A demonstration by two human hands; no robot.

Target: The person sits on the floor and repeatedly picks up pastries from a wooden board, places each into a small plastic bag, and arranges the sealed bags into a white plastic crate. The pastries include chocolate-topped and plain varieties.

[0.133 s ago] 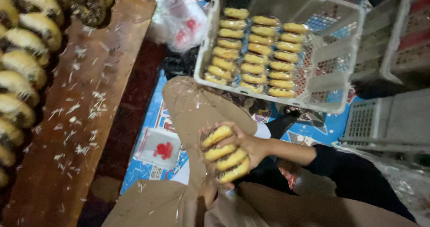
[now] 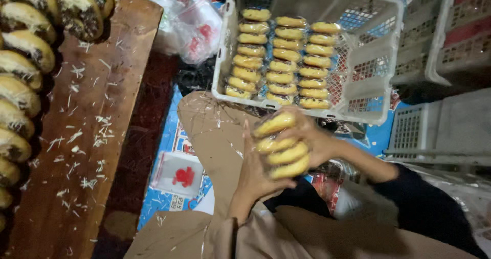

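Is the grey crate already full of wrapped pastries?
No: the grey crate holds three rows of wrapped pastries on its left side, while its right part shows bare mesh floor.

Premises appear to be a small bakery or home food-production area, worked at floor level. A long brown wooden board point(image 2: 102, 136) at left carries rows of oblong buns with dark filling and pale shreds point(image 2: 20, 70), with shreds scattered across it. A grey perforated plastic crate point(image 2: 368, 49) at far centre holds columns of clear-wrapped yellow buns point(image 2: 279, 64). Further grey crates point(image 2: 445, 49) are stacked right.
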